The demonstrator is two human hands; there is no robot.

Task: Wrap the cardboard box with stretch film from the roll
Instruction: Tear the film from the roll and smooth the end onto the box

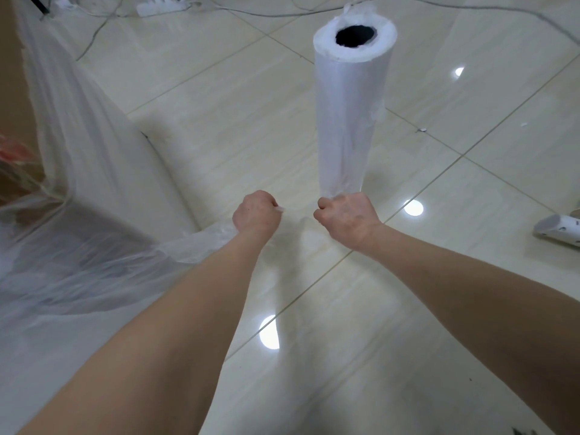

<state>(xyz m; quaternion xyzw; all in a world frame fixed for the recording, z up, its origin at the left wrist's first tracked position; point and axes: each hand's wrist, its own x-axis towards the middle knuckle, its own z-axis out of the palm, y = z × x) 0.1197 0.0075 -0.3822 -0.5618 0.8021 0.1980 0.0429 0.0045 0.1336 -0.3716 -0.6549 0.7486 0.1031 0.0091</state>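
The stretch film roll point(350, 102) stands upright over the tiled floor, its dark hollow core facing me. My right hand point(346, 219) grips the film at the roll's lower end, fingers curled. My left hand point(255, 213) is a fist pinching a bunched strand of film point(201, 243) that runs left to the cardboard box point(12, 98). The box sits at the left edge, draped in loose clear film point(84, 171). Between my two fists the film is barely visible.
Glossy cream floor tiles point(219, 98) fill the view. Thin cables point(103, 23) and a white power strip point(163, 6) lie at the top. A white object point(558, 230) lies on the floor at the right edge.
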